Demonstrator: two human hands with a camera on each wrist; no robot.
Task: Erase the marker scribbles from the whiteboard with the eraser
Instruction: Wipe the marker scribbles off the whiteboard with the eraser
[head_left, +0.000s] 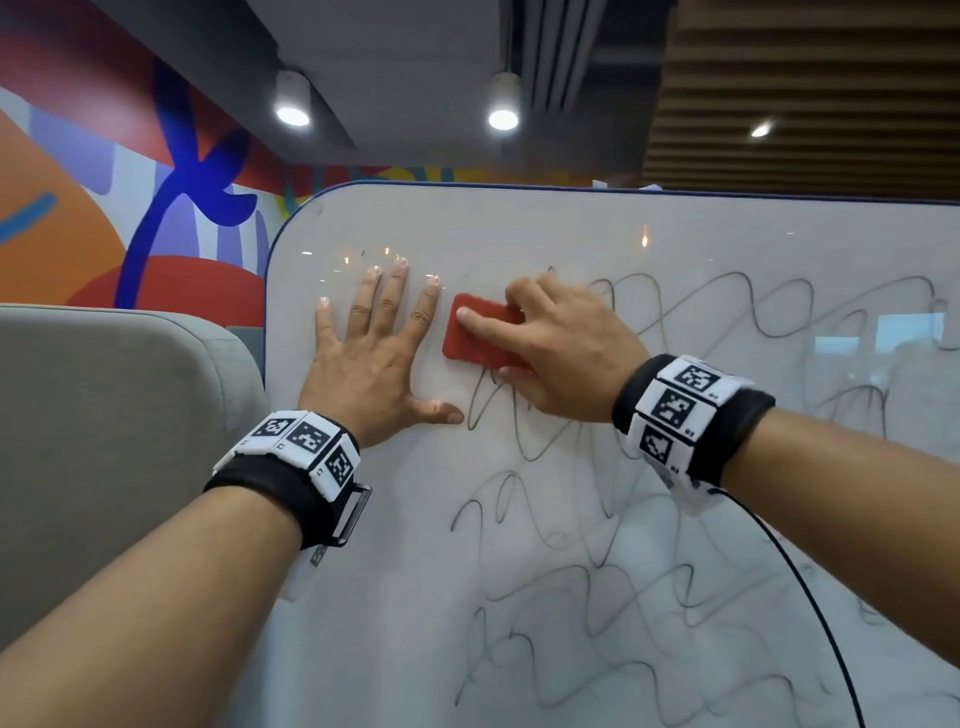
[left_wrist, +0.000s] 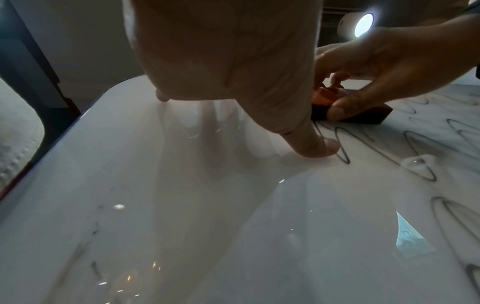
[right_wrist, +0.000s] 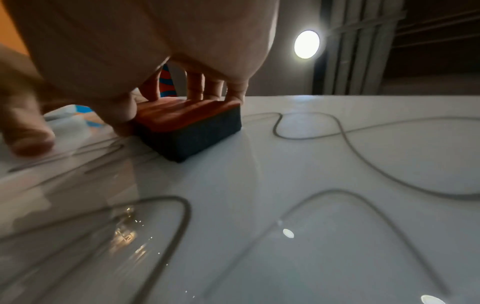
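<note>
A white glossy whiteboard (head_left: 571, 234) with a dark blue rim fills the right of the head view. Black marker scribbles (head_left: 727, 312) loop across its middle, right and lower part; the patch near its top left corner is bare. My right hand (head_left: 550, 343) grips a red-topped eraser (head_left: 475, 338) with a dark felt base (right_wrist: 192, 135), pressed flat on the board at the scribbles' left end. My left hand (head_left: 374, 343) lies flat on the board just left of the eraser, fingers spread, thumb (left_wrist: 317, 147) beside a scribble loop.
A grey padded chair back (head_left: 114, 415) stands left of the board. A painted mural wall (head_left: 104, 208) is behind it. Ceiling spotlights (head_left: 503, 119) shine overhead. A thin black cable (head_left: 810, 597) hangs from my right wristband across the board.
</note>
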